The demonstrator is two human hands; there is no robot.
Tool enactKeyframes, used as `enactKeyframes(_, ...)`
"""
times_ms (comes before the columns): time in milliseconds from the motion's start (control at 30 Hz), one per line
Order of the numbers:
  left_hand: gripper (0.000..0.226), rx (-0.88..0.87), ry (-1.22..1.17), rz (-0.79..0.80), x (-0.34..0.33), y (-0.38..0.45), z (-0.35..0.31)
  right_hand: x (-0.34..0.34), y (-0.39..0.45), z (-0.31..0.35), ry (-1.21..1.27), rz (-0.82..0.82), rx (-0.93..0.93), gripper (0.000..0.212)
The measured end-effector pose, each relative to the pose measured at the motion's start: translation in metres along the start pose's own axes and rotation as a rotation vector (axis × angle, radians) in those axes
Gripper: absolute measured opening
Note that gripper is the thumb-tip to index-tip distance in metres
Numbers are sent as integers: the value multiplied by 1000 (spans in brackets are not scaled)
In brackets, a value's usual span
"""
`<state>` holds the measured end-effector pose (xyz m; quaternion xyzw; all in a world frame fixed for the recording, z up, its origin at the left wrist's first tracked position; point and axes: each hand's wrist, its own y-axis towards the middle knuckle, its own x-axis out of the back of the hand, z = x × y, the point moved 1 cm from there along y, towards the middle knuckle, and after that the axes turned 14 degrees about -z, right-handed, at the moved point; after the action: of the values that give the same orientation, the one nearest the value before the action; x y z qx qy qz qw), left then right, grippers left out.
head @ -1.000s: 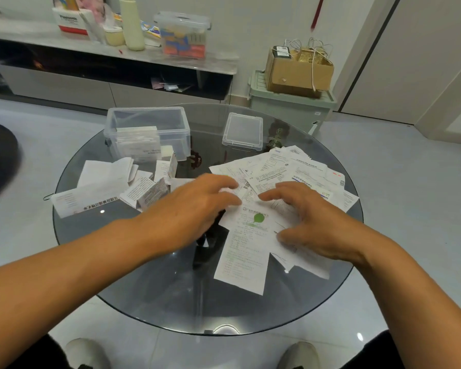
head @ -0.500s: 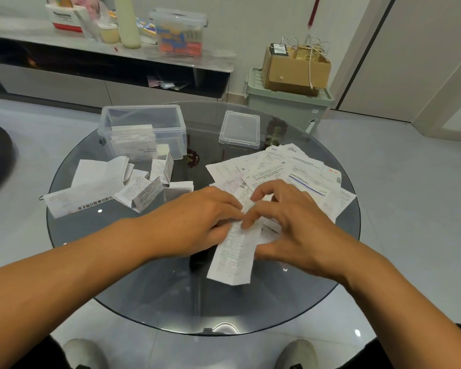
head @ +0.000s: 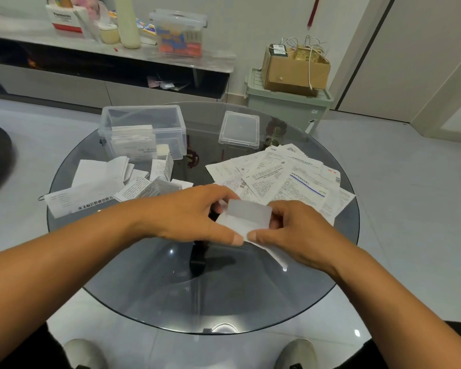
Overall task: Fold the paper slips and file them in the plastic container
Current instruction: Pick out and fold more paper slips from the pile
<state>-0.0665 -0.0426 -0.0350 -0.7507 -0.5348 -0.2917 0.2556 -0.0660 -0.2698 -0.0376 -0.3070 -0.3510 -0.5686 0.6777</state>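
Head view: both hands, left (head: 197, 211) and right (head: 290, 233), pinch white paper slip (head: 244, 218), folded over, blank side up.

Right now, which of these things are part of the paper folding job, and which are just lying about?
Part of the job:
paper slip held by left hand and right hand
unfolded slips
folded slips
clear container
lid

Lying about:
cardboard box
green bin
shelf clutter
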Motion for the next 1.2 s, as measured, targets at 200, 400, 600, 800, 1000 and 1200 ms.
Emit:
enactKeyframes(200,76,14,72,-178,-20,4,1,-5,5,0,-25,-148,-92,53)
enactKeyframes(400,68,16,40,-165,-19,5,1,-6,10,1,132,-151,-107,36)
enactKeyframes(600,55,28,-27,-264,-24,5,3,-4,10,1,316,-124,-127,28)
enactKeyframes(800,74,56,-161,-318,-22,6,-1,-1,11,1,527,-123,-112,37)
enactKeyframes(1000,62,65,-433,-367,-17,8,-7,1,14,-1,688,-165,-127,31)
enactKeyframes(1200,52,-104,-465,-534,-21,2,-12,0,13,1,663,-174,-160,21)
